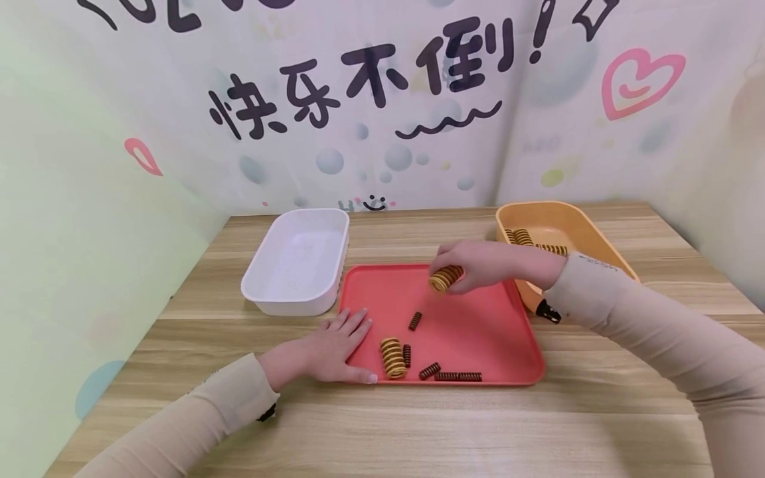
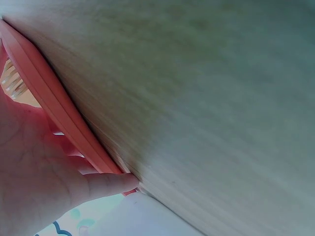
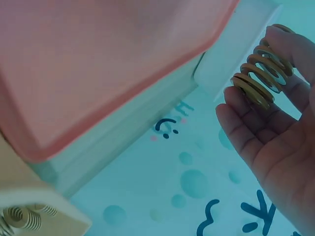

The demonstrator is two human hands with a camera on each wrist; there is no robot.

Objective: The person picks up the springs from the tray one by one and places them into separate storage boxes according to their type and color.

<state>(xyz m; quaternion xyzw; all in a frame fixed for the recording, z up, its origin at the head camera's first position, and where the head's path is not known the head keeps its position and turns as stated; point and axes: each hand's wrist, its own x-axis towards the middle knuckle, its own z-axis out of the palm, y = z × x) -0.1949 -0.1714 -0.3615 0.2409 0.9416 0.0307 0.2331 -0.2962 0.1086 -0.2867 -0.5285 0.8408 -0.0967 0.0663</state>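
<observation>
My right hand (image 1: 478, 261) pinches a large yellow coil spring (image 1: 445, 279) above the far right part of the red tray (image 1: 478, 332). In the right wrist view the held spring (image 3: 263, 69) sits between the thumb and fingers, its coils clearly visible. My left hand (image 1: 335, 348) rests on the tray's left edge near the front corner, fingers extended and thumb along the front rim. Beside that thumb lies another yellow spring (image 1: 392, 358). Several small dark springs (image 1: 429, 371) are spread close by, most along the tray's front edge, with one small dark spring (image 1: 415, 321) farther in.
A white bin (image 1: 293, 307) stands left of the tray, with nothing seen inside. Behind the right forearm, an orange bin (image 1: 588, 229) holds several yellow springs (image 1: 522, 237). Tray and bins stand on a wood-grain table (image 1: 418, 431), with a printed cloth backdrop (image 1: 370, 153) behind it.
</observation>
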